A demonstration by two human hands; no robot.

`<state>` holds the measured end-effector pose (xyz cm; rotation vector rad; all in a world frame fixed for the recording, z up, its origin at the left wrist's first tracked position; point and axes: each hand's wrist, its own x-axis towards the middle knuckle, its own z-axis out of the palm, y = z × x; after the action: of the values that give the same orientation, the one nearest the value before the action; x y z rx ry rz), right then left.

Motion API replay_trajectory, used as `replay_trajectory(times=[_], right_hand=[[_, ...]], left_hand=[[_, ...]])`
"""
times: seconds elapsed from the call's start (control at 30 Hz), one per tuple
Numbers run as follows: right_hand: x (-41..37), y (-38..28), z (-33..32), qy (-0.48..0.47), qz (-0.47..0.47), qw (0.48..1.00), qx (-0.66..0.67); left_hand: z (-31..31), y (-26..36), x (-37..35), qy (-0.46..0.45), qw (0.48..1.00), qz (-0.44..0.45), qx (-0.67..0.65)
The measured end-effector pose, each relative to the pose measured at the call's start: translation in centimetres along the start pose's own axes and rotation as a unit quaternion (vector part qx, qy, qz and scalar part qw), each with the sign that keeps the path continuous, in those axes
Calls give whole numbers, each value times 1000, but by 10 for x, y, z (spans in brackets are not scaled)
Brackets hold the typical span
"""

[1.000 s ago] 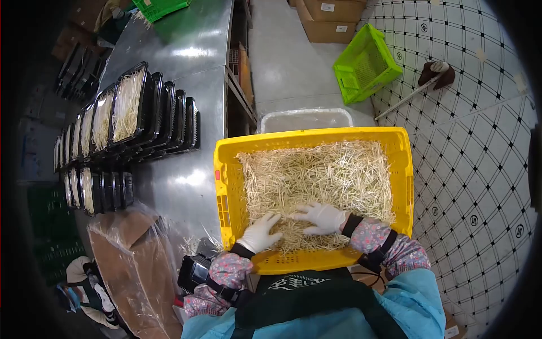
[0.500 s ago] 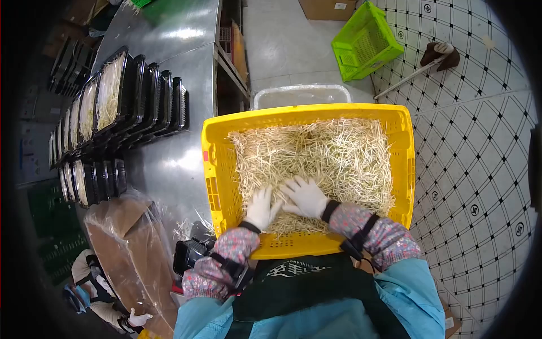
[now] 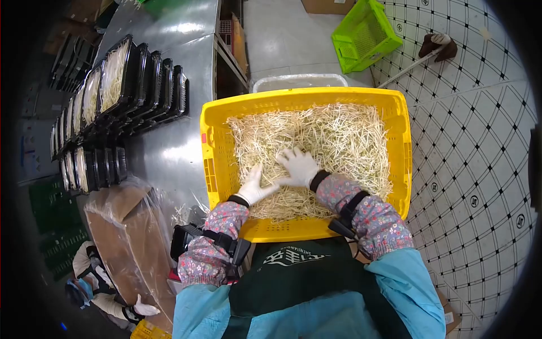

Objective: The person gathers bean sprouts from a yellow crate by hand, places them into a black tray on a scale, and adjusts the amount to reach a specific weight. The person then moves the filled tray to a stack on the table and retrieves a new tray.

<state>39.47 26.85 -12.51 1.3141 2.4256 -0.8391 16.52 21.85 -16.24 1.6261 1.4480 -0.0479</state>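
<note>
A yellow crate (image 3: pixel 361 97) full of pale bean sprouts (image 3: pixel 344 152) stands in front of me. My left hand (image 3: pixel 255 187), in a white glove, rests on the sprouts at the near left, thumb apart from its fingers. Close beside it, my right hand (image 3: pixel 300 168), gloved too, lies on the sprouts with its fingers spread. Some fingertips sink a little into the heap, so their ends are partly hidden. Neither hand holds a bunch that I can see.
On the metal table (image 3: pixel 169 124) at left stand stacked black trays (image 3: pixel 116 79) of sprouts. Brown cardboard in plastic (image 3: pixel 130 237) lies nearer. A co-worker's gloved hand (image 3: pixel 147 308) shows at lower left. A green crate (image 3: pixel 367 37) and long-handled dustpan (image 3: pixel 437 48) are beyond.
The whole view has shifted, so the crate appears higher. My right hand has slid farther forward over the sprouts, and my left hand has moved slightly left with its thumb spread wider.
</note>
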Motion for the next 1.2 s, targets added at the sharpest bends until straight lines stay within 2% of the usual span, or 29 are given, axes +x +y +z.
replay_trajectory(times=[0.03,0.07,0.1,0.13,0.17,0.3,0.4,0.43,0.53,0.57,0.67,0.7,0.8,0.9,0.93,1.0,1.03,1.1,1.13,1.2], right_hand=[[-21,-9,4,-55,-29,998,21],[-46,-17,3,-53,-67,996,-15],[-65,-18,9,-34,-118,991,-46],[-81,-19,6,-47,-135,990,-11],[-91,-17,10,-33,-132,991,-13],[-92,-27,12,20,-86,992,-92],[-66,-33,14,-17,-47,995,-83],[-62,-32,16,31,-52,994,-95],[-38,-20,19,-26,-50,998,13],[-40,-16,20,8,-53,998,17],[-39,-8,9,-10,-34,998,52],[-40,-3,6,12,-47,998,51],[-48,6,-38,-8,6,999,34],[-52,35,-65,76,61,993,69],[-51,40,-70,117,44,989,77],[-49,46,-77,197,8,976,91],[-43,41,-77,201,-15,975,96],[-27,13,-71,96,11,993,65],[-24,4,-66,43,24,998,50],[-14,10,-18,52,-1,997,-53]], left_hand=[[-4,17,-21,-65,998,2,26],[-8,29,-41,-130,990,4,53],[-13,36,-58,-140,989,17,55],[-15,37,-71,-148,987,29,57],[-13,32,-80,-150,987,11,54],[17,-7,-77,-18,997,56,45],[11,11,-62,-53,995,0,83],[12,13,-58,-49,994,-5,95],[4,32,-45,-105,985,-99,93],[9,31,-46,-41,989,-74,118],[1,25,-43,-54,992,-95,62],[3,21,-49,10,996,-54,74],[-21,32,-67,19,995,-52,79],[-38,35,-92,62,989,43,128],[-37,32,-98,79,985,80,134],[-33,40,-104,37,982,125,138],[-35,60,-108,19,979,151,132],[-34,75,-105,-26,964,229,131],[-36,76,-99,-37,971,207,113],[-44,78,-82,-61,982,161,76]])
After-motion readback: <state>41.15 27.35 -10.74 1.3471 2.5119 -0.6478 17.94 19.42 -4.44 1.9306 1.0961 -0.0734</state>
